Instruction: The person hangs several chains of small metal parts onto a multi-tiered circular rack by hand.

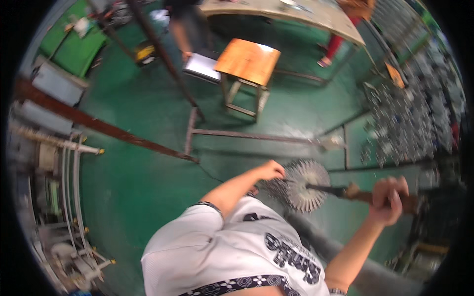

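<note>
Just right of the middle is a round, pale grey wheel (307, 187) with many fins or blades around its rim. A dark rod (331, 189) with a brown section runs from the wheel's middle toward the right. My right hand (389, 200) is closed around the rod's brown end. At the wheel's left edge my left hand (271, 170) has its fingers curled together; what they hold, if anything, is hidden. Small dark metal pieces (277, 188) lie bunched beneath that hand, against the wheel. Motion blurs both hands somewhat.
A brown metal frame (256, 135) stands ahead, with a wooden-topped stool (249, 61) beyond it. Another person (190, 29) is by a white flat box (202, 66); a second stands near the long table (316, 17). Many grey metal parts (405, 118) hang at right. Pale trolley rails (74, 187) stand left.
</note>
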The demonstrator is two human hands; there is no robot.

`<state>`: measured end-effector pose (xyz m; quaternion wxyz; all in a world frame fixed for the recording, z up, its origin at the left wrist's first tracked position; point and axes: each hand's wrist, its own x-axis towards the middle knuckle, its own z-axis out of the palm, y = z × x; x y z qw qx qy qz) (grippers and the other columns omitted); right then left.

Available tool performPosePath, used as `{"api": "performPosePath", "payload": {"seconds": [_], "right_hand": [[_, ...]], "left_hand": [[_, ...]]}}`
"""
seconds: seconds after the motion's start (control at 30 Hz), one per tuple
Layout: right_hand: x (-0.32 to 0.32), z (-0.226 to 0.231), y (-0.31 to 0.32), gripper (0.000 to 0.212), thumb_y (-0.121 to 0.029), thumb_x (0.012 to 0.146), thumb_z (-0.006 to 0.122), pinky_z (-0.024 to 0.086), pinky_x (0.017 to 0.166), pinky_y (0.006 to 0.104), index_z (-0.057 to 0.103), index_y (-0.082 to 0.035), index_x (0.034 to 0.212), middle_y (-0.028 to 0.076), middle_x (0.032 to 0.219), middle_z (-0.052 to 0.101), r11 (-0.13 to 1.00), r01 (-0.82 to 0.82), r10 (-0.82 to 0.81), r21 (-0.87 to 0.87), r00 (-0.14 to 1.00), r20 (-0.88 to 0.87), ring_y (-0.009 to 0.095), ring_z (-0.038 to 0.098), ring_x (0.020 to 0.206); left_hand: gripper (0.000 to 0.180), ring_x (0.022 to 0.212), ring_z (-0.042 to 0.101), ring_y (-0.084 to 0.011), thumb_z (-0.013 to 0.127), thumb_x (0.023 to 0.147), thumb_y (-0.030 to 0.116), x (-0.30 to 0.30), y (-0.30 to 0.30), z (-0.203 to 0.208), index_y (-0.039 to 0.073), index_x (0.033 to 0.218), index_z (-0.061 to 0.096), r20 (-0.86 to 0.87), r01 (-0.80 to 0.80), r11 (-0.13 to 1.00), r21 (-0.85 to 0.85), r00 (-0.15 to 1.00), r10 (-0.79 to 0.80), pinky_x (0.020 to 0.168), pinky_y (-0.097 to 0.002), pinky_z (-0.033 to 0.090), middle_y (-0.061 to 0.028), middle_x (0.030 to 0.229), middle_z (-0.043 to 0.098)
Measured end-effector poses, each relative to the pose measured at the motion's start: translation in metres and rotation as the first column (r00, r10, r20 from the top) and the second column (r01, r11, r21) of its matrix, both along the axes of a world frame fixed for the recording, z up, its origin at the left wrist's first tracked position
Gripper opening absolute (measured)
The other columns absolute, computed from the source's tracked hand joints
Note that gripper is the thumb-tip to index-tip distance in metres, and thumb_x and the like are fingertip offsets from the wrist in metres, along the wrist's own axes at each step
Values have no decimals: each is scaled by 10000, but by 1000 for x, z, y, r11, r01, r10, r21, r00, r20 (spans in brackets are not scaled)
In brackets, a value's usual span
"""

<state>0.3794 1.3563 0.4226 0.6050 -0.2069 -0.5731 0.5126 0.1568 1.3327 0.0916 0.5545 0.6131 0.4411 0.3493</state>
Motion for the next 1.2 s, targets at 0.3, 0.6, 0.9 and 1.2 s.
{"api": "performPosePath", "payload": {"seconds": [0.3, 0.6, 0.9, 1.2], "right_hand": [[1, 10, 0, 227, -161, 732, 479, 200, 315, 211, 326, -49, 607, 36, 414, 338, 994, -113, 111, 16, 992, 62, 83, 265, 330], [-7, 9, 6, 211, -139, 719, 482, 219, 329, 207, 326, -51, 608, 37, 432, 346, 994, -105, 104, 22, 994, 38, 76, 270, 342], [-6, 11, 4, 220, -144, 711, 491, 202, 326, 206, 322, -58, 599, 36, 426, 354, 994, -111, 110, 18, 993, 38, 72, 249, 346], [-13, 9, 7, 232, -154, 704, 515, 198, 325, 211, 330, -54, 605, 36, 426, 352, 994, -107, 107, -8, 993, 40, 74, 259, 341]], "left_hand": [[119, 653, 575, -115, 616, 645, 31, 5, 4, -13, 24, 763, 617, 116, 40, 994, -99, 993, -29, 607, -259, 449, -62, 708, 625], [134, 664, 586, -148, 639, 646, 70, -6, 7, -8, 43, 776, 620, -53, 45, 999, -24, 998, -46, 615, -275, 448, -64, 722, 626], [121, 662, 591, -152, 629, 647, 70, 0, 7, -2, 51, 767, 622, -106, 136, 989, -55, 984, -141, 605, -279, 443, -63, 717, 628], [134, 664, 590, -202, 625, 627, 93, 9, 7, -11, 70, 759, 630, -166, 150, 988, 38, 976, -142, 606, -304, 446, -82, 716, 619]]}}
